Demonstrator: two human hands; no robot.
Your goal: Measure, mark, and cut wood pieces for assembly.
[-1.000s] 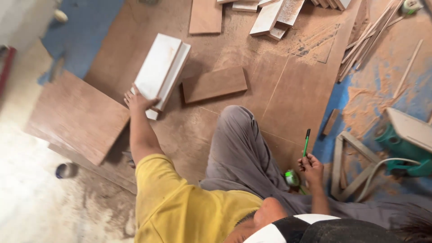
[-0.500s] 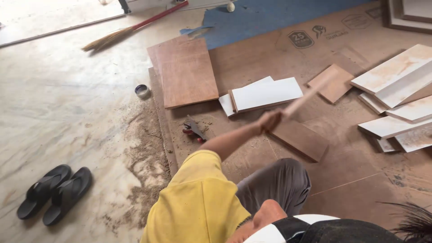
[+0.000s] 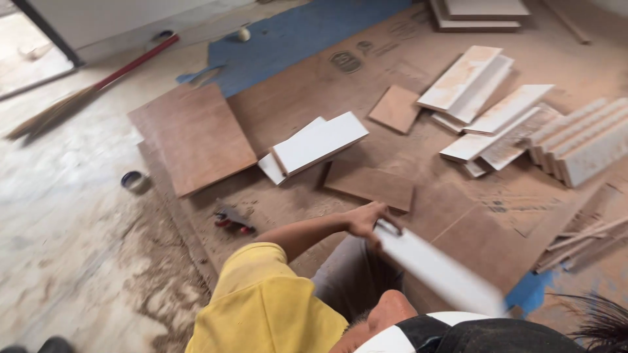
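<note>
My left hand [image 3: 366, 219] reaches out from my yellow sleeve and grips the end of a long white board [image 3: 438, 271]. The board is motion-blurred and slants down to the right over my grey-trousered knee. Just beyond the hand a small brown board [image 3: 369, 186] lies flat on the plywood floor sheet [image 3: 477, 235]. Farther out two white boards [image 3: 320, 144] lie stacked together. My right hand is out of sight.
A large brown panel [image 3: 193, 137] lies at the left, with a small tin [image 3: 134, 180] and a red-and-black tool [image 3: 232, 221] near it. Several white boards [image 3: 484, 111] and strips [image 3: 582, 144] lie at the right. A broom [image 3: 85, 95] rests on the dusty floor at upper left.
The view has swung round. My left hand left the stacked white boards and now holds a long white board drawn closer to my body. The right hand with the green pen is gone from view.
</note>
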